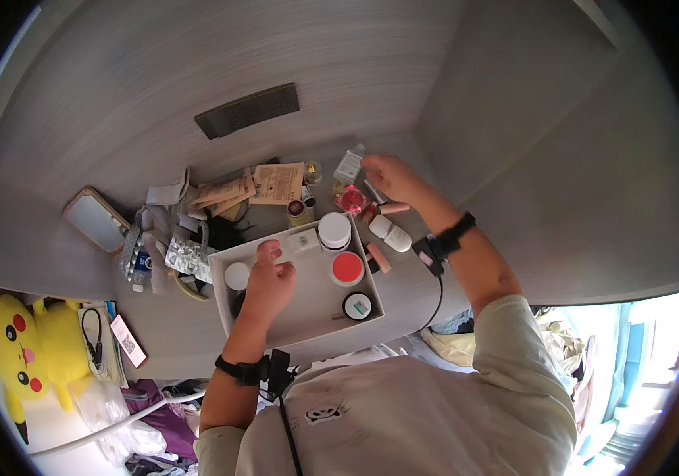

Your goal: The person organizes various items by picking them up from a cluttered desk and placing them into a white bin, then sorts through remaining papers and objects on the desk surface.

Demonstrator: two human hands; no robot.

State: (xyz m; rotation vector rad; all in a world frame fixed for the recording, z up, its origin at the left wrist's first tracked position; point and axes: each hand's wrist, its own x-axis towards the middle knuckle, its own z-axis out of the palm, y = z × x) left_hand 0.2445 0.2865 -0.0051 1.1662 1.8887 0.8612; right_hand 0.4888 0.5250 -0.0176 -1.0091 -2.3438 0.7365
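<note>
My left hand (270,282) hovers over the left part of a pale open box (300,343), its fingers loosely curled with a gap between them and nothing visible in it. Inside the box are a white round jar (334,230), a jar with a red lid (347,269), a black-rimmed jar (357,305), a white lid (237,276) and a small white carton (303,240). Beyond the box, my right hand (391,178) has its fingertips closed at the edge of a small clear container with a white label (348,166), which is tilted. The fingers' far side is hidden.
Right of the box lie a white bottle (390,234), a pinkish tube (378,258) and a red-pink container (351,199). Brown paper packets (278,183), blister packs (188,259) and a framed mirror (96,219) are at the left. A yellow plush toy (18,345) sits beyond the desk's left edge.
</note>
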